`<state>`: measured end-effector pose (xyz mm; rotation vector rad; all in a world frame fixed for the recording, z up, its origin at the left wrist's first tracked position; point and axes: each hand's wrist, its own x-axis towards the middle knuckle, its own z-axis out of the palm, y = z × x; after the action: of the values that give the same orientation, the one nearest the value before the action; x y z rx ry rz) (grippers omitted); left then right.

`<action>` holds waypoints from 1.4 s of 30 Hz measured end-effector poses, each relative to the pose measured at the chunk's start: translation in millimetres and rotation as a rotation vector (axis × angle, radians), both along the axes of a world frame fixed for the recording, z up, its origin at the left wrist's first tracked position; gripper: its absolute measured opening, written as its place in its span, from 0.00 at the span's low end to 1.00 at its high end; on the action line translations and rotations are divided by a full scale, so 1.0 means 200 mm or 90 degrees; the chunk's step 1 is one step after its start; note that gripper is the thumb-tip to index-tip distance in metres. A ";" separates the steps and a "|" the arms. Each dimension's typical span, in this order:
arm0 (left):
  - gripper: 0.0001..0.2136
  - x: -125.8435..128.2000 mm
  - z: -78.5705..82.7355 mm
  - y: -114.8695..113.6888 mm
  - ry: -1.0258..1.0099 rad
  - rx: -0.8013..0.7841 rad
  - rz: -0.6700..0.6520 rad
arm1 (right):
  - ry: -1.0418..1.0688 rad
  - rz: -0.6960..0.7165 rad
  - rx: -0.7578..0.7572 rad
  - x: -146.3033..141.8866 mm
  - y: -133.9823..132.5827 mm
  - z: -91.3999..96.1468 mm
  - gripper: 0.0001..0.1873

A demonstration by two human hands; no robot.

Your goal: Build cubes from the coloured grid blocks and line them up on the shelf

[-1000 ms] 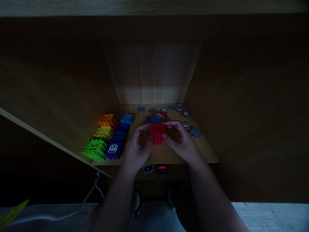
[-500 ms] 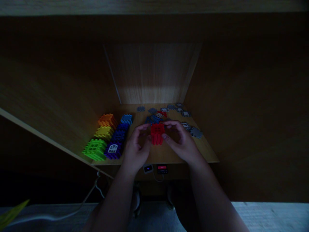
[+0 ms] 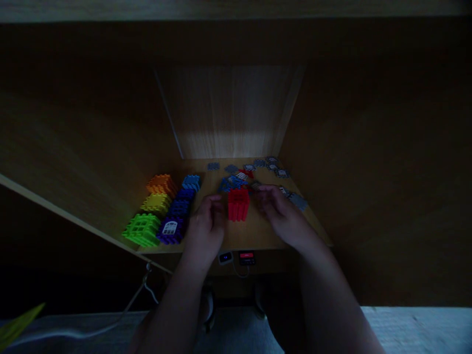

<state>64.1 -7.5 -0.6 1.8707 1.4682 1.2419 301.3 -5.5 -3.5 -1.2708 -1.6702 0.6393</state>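
A red cube of interlocking notched tiles (image 3: 238, 205) stands on the wooden shelf board, between my hands and touched by neither. To its left is my left hand (image 3: 206, 223), fingers loosely curled with a gap to the thumb and nothing in them. My right hand (image 3: 280, 216) hovers on the other side, fingers bent and pointing inward. Close to its fingertips lies a small grey tile (image 3: 255, 185). Behind the cube is a loose pile of blue tiles (image 3: 230, 184), with a red tile (image 3: 247, 173) and a white window piece (image 3: 242, 176) beside it. Dim light blurs the fingertips.
On the left sit built blocks: orange (image 3: 161, 184), yellow (image 3: 157, 202), green (image 3: 142, 229), light blue (image 3: 191, 182), and purple (image 3: 170, 229) with a white window. Grey tiles (image 3: 297, 201) lie along the right and back. Wooden walls (image 3: 236, 113) enclose the shelf.
Both hands have let go of the red cube and drawn apart, the left to the left and the right to the right. The cube stays standing on the board.
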 end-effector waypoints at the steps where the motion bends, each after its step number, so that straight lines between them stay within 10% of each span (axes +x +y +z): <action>1: 0.15 0.00 0.01 -0.01 0.026 -0.012 -0.002 | -0.024 0.017 -0.002 0.01 -0.01 0.00 0.16; 42: 0.14 0.01 -0.01 0.00 -0.072 -0.067 -0.067 | 0.000 0.118 -0.021 -0.08 -0.02 0.02 0.17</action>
<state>67.0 -6.9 -2.2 1.7559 1.3320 1.1778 284.4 -10.3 0.6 -1.1462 -1.7990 0.7795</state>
